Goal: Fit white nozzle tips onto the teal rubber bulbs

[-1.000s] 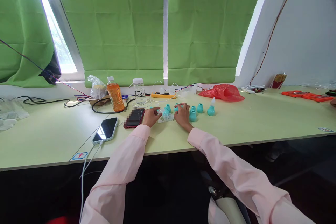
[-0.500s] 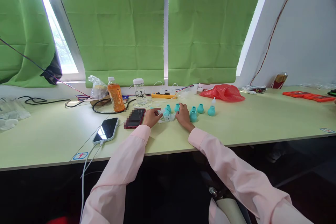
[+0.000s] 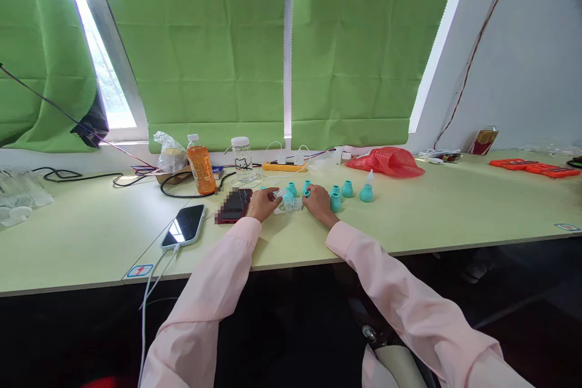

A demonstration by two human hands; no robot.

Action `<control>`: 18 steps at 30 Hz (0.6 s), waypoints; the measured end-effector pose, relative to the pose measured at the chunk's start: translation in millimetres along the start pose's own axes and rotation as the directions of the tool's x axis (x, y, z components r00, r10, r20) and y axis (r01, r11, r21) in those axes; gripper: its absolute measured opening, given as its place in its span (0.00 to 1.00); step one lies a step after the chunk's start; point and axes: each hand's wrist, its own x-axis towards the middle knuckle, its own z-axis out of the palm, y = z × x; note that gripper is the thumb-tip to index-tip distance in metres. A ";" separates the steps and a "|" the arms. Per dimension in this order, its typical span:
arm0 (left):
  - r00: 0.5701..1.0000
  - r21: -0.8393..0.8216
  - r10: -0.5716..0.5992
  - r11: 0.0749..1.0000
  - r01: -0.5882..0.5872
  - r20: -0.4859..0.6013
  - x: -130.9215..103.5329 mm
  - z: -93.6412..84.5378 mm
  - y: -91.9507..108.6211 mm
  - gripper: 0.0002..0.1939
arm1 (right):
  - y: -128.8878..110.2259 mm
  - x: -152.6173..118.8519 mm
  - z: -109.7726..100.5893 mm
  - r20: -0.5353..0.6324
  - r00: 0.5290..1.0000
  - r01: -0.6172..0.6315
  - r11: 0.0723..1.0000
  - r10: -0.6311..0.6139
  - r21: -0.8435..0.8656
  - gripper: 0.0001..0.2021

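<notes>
My left hand [image 3: 262, 204] is closed, thumb and fingers pinching a small clear plastic nozzle [image 3: 276, 194], partly hidden by the fingers. To its right, my right hand [image 3: 319, 204] grips a teal rubber bulb [image 3: 306, 194] whose open mouth shows at the fingertips. Between both hands lie loose clear plastic pieces [image 3: 290, 205], and another teal bulb [image 3: 291, 187] stands just behind them. Several more open teal bulbs [image 3: 347, 188] stand beside and beyond my right hand. Farther right, one teal bulb [image 3: 366, 193] stands upright with a clear nozzle on top.
Left of my hands lie a dark red phone [image 3: 234, 205] and a charging phone [image 3: 183, 227] with its cable. Behind stand an orange drink bottle [image 3: 200, 168], a clear jar [image 3: 242, 160] and a yellow power strip [image 3: 284, 167]. A red plastic bag [image 3: 385, 162] lies back right.
My right hand has closed round a teal bulb and tilted it, its mouth now showing at the fingertips. My left hand has hardly moved.
</notes>
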 end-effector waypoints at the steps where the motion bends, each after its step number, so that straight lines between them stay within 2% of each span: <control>1: 1.000 -0.010 -0.004 1.000 0.004 -0.004 -0.1 -0.5 1.0 0.17 | -0.8 -0.6 -1.1 -0.008 1.000 0.004 1.000 -0.004 -0.002 0.04; 7: 1.000 -0.130 -0.020 0.991 0.019 -0.005 1.1 -1.4 2.5 0.17 | -6.8 -2.6 -12.1 -0.124 0.988 0.094 0.995 -0.088 0.037 0.07; 12: 0.994 -0.319 0.013 0.947 0.024 0.113 2.6 2.6 -0.8 0.19 | -11.5 -4.4 -12.8 -0.181 0.969 0.190 0.974 -0.167 0.120 0.09; 18: 0.970 -0.482 0.082 0.875 0.038 0.227 -0.2 1.3 3.1 0.20 | -15.1 -8.4 -8.2 -0.158 0.956 0.273 0.944 -0.245 0.185 0.13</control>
